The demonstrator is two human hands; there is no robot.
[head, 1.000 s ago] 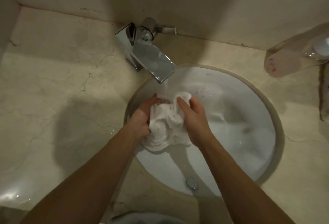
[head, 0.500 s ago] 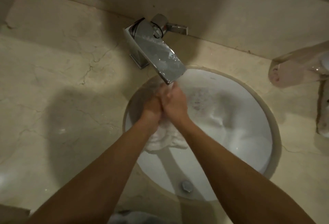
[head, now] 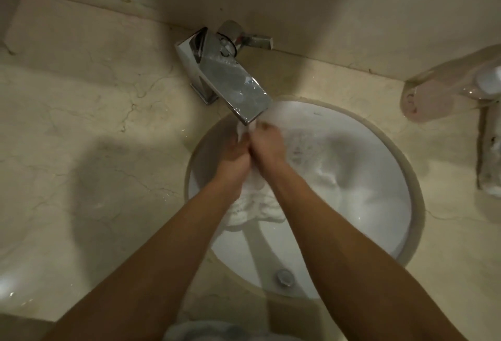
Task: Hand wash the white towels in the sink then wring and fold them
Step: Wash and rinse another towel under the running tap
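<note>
A wet white towel (head: 254, 205) hangs bunched over the round white sink (head: 379, 178), just under the chrome faucet (head: 233, 83). My left hand (head: 233, 156) and my right hand (head: 267, 148) are pressed together side by side, both gripping the towel's upper part. A small bit of towel shows above my knuckles at the spout, where water runs. The lower folds of the towel droop between my forearms. The fingers' undersides are hidden.
Beige marble counter (head: 95, 137) surrounds the sink, with a wall close behind. A clear bottle (head: 447, 91) lies at the right, with a pale object (head: 490, 162) below it. The drain plug (head: 283, 277) sits at the basin's near side. More pale cloth (head: 211, 331) shows at the bottom edge.
My hands, spread apart on the towel a second ago, have come together and moved up under the spout. The towel is now squeezed between them.
</note>
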